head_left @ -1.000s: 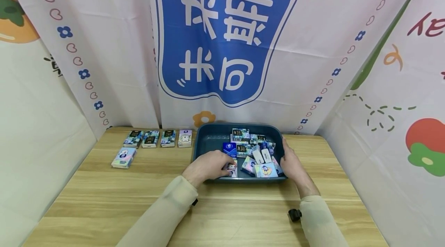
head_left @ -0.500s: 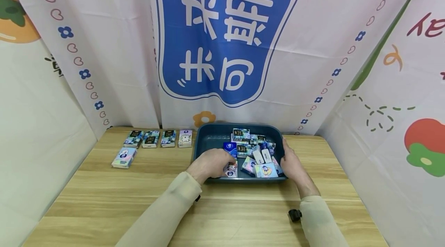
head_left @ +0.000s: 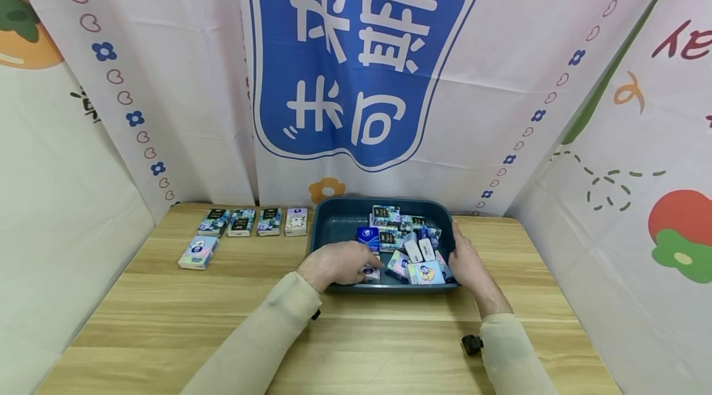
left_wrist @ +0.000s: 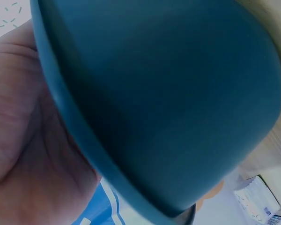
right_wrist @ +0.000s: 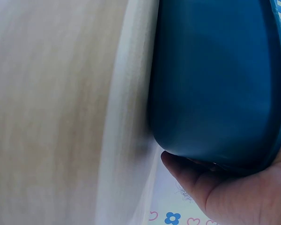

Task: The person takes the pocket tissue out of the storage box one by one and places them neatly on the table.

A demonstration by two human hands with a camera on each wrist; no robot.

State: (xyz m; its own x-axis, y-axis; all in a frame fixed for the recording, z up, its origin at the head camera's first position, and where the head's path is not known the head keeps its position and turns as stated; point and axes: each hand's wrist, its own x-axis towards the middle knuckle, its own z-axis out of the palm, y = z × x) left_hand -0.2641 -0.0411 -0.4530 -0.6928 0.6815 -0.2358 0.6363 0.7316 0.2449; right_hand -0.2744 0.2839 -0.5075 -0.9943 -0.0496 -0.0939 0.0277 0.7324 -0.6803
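A dark teal plastic tray [head_left: 339,216] on the wooden table holds several small printed tissue packs, some overlapping. My left hand [head_left: 339,264] reaches over the tray's front rim, its fingers over a pale tissue pack [head_left: 371,275] in the front; they partly cover it, and whether they pinch it cannot be made out. A blue tissue pack [head_left: 368,238] lies just behind these fingers. My right hand [head_left: 468,262] grips the tray's right side, seen from below in the right wrist view, where the fingers [right_wrist: 187,180] lie against the outer wall.
Left of the tray, dark floral tissue packs [head_left: 269,222] and a lilac one [head_left: 296,222] form a row along the table's back edge. A pastel tissue pack [head_left: 198,252] lies in front of the row's left end. Printed curtains [head_left: 211,104] hang behind the table.
My left hand has shifted slightly over the pale tissue pack and covers more of it, with one finger reaching further right. The right hand and tray have stayed put.
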